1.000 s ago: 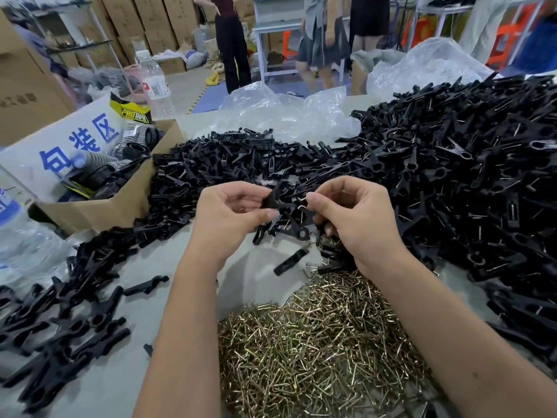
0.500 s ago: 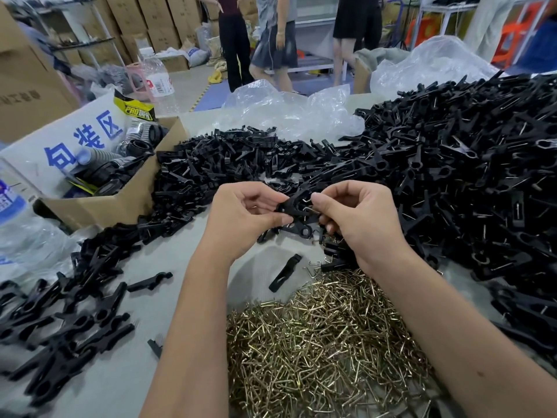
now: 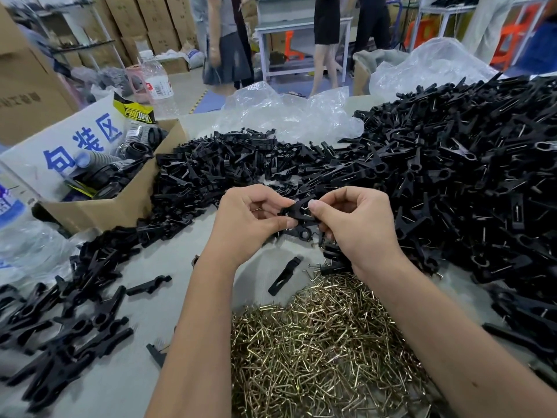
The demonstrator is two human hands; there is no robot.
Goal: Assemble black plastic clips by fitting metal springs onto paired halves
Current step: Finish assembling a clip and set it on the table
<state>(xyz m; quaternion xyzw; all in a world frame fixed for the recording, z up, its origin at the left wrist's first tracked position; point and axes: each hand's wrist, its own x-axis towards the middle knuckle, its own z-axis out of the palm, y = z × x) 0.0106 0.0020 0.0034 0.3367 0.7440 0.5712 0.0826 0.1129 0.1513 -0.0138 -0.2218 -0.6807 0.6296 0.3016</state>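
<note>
At the centre of the frame the left hand (image 3: 250, 218) and right hand (image 3: 355, 224) both pinch one black plastic clip (image 3: 298, 212) above the brass-coloured metal spring heap (image 3: 325, 336), apparently seating its spring, which next needs a firm squeeze home.

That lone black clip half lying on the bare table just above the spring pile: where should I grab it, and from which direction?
Pinch the single clip half across its narrow sides near mid-length, coming straight down from above. It lies flat and slanted, upper end toward the hands, with bare table along both long edges, so fingers probably fit either side. Its lower end nears the spring pile, so avoid gripping there.
</note>
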